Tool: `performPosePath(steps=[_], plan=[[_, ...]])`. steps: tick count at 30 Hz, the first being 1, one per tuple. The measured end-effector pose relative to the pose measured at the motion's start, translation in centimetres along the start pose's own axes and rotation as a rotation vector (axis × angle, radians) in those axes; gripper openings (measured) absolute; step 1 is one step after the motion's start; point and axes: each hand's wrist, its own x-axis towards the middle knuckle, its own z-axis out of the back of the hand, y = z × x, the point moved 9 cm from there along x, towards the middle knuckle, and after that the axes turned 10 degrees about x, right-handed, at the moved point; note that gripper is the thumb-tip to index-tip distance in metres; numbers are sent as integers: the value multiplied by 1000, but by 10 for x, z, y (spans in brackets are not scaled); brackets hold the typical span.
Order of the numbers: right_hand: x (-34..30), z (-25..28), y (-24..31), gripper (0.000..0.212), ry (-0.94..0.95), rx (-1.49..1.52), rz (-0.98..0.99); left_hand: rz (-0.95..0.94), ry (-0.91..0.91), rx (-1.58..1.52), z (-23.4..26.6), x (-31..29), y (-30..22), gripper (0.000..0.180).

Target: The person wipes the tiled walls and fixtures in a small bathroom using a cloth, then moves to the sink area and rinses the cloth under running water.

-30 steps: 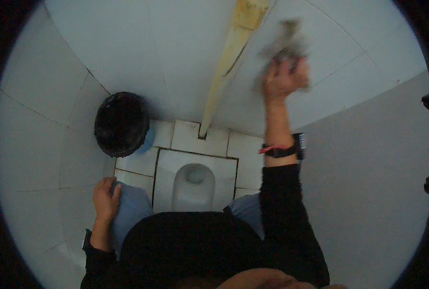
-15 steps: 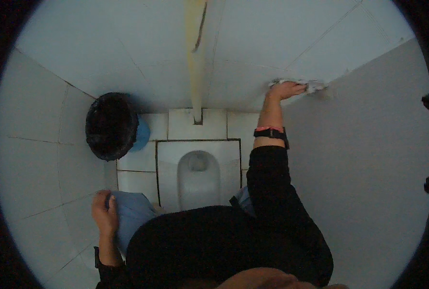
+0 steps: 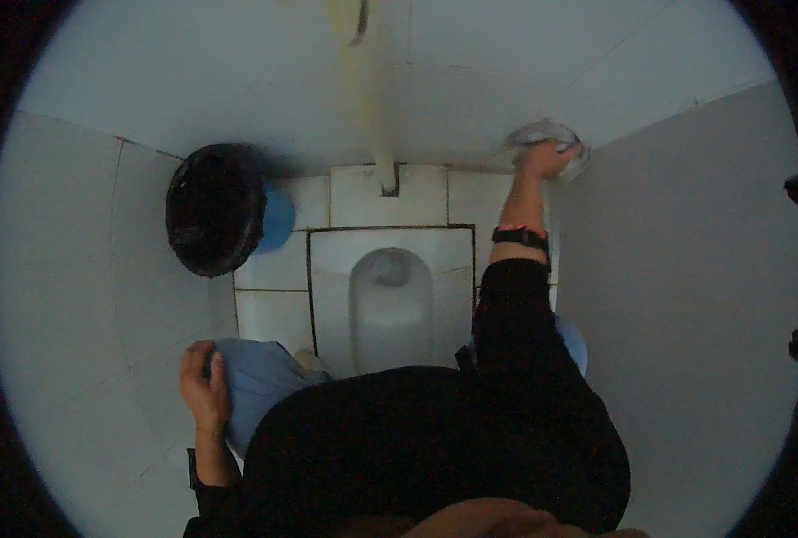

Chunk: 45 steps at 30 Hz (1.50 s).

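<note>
- Right hand (image 3: 542, 160): fingers curled, pressing a rag (image 3: 549, 139) to the tiled wall (image 3: 237, 72) in the corner.
- Left hand (image 3: 203, 386): fingers together on knee (image 3: 260, 386).
- Squat pan (image 3: 390, 300), black bin (image 3: 215, 208) below.

left hand (image 3: 203, 387): resting on knee | right hand (image 3: 542, 158): extended forward, fingers curled
</note>
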Motion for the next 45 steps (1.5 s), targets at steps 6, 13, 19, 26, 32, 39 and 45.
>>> performPosePath(steps=[6,13,19,26,32,39,45], plan=[[-33,-3,-145,53,714,-1143,60,54,12,-15,10,-12,9,23],[-144,-47,-247,72,1186,-953,-262,152,230,-291,-16,12,41,27],[-89,-24,-182,26,332,-17,-1178,343,508,-701,-71,75,90,61],[-94,-52,-47,34,403,6,-886,661,571,-1150,-159,135,118,67],[-151,-60,-28,39,915,-156,-983,621,460,-1026,-169,157,130,41],[-296,19,-72,40,1129,-616,-1598,233,729,-693,-137,139,79,36],[-345,19,-48,36,1925,-1159,-802,-84,874,-559,-100,108,-2,44]])
